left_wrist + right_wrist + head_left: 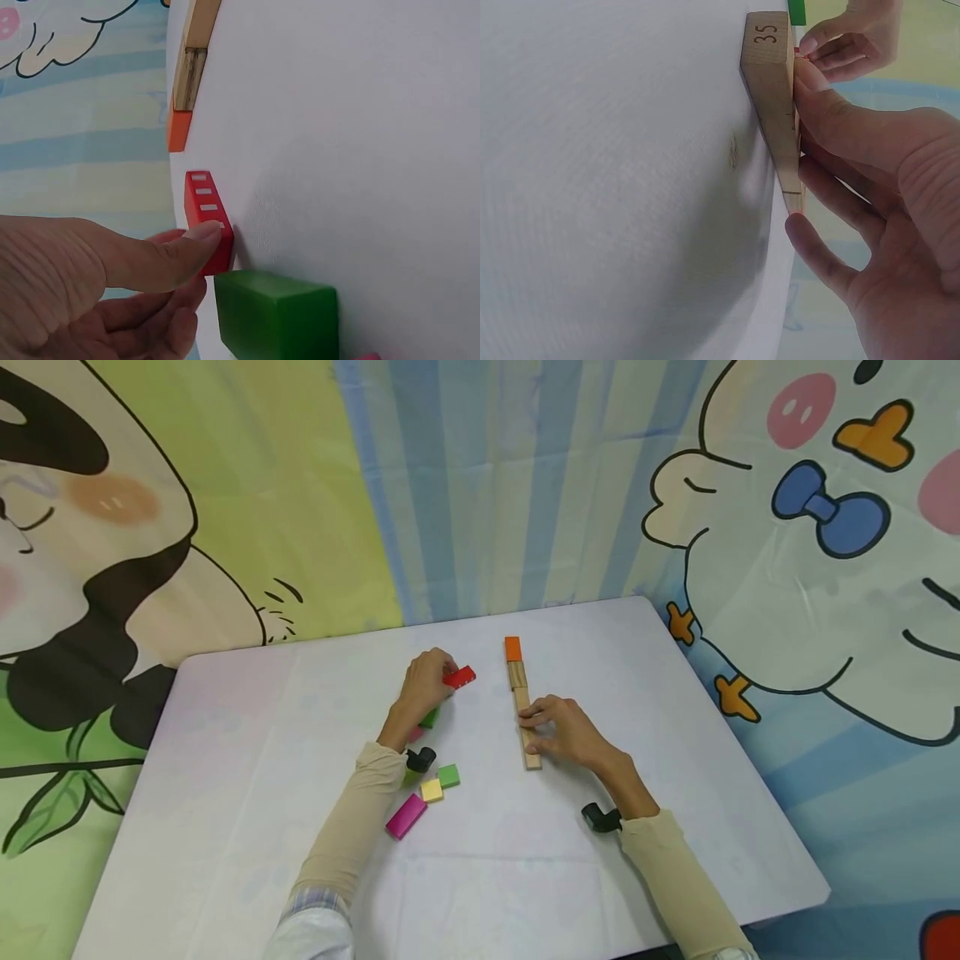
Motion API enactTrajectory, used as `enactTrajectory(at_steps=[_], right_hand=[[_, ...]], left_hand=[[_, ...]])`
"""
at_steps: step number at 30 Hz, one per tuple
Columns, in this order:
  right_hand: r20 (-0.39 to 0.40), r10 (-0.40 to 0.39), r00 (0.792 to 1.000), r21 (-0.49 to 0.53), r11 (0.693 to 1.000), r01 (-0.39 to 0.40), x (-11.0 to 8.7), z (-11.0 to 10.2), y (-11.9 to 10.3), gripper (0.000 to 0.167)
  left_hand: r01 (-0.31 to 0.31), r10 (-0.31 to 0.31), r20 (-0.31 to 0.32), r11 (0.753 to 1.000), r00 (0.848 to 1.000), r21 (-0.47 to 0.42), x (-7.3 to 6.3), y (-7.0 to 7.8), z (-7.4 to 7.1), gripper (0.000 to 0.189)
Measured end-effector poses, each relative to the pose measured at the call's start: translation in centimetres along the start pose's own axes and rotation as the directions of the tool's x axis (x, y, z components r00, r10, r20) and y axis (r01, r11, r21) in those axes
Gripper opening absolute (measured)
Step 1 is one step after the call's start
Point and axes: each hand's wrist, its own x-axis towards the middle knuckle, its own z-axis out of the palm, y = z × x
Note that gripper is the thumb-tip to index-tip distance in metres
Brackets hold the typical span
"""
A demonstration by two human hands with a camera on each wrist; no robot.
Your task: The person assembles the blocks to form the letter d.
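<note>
My left hand [424, 683] pinches a small red block [459, 677] between thumb and fingers, just left of the stick's far end; the left wrist view shows the red block [208, 219] under my thumb, close to a dark green block [274, 315]. A long wooden stick [527, 720] lies on the white table [247, 760], with an orange block [513, 648] at its far end. My right hand [561, 732] rests on the stick with fingers laid along it. In the right wrist view the stick [774, 105] bears the number 35.
Near my left forearm lie a light green block [448, 776], a yellow block [431, 790] and a magenta block [406, 816]. A dark green block [430, 719] sits under my left wrist. Cartoon backdrops hang behind and right of the table.
</note>
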Motion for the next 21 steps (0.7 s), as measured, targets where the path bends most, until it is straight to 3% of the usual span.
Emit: enactTrajectory(at_steps=[7,16,21], right_hand=[[0.004,0.008,1.0,0.001,1.0,-0.008,0.1,0.0,-0.1,0.047],[0.011,0.012,1.0,-0.015,1.0,-0.012,0.2,-0.2,-0.3,0.047],[0.02,0.022,1.0,-0.007,1.0,-0.022,0.2,-0.2,-0.4,0.048]], left_hand=[[-0.016,0.018,0.035,0.998,0.999,-0.066,0.4,0.6,0.5,0.03],[-0.079,0.09,0.069,0.987,0.994,-0.143,0.7,1.4,1.5,0.027],[-0.074,0.091,0.094,0.982,0.991,-0.171,0.7,1.8,1.8,0.029]])
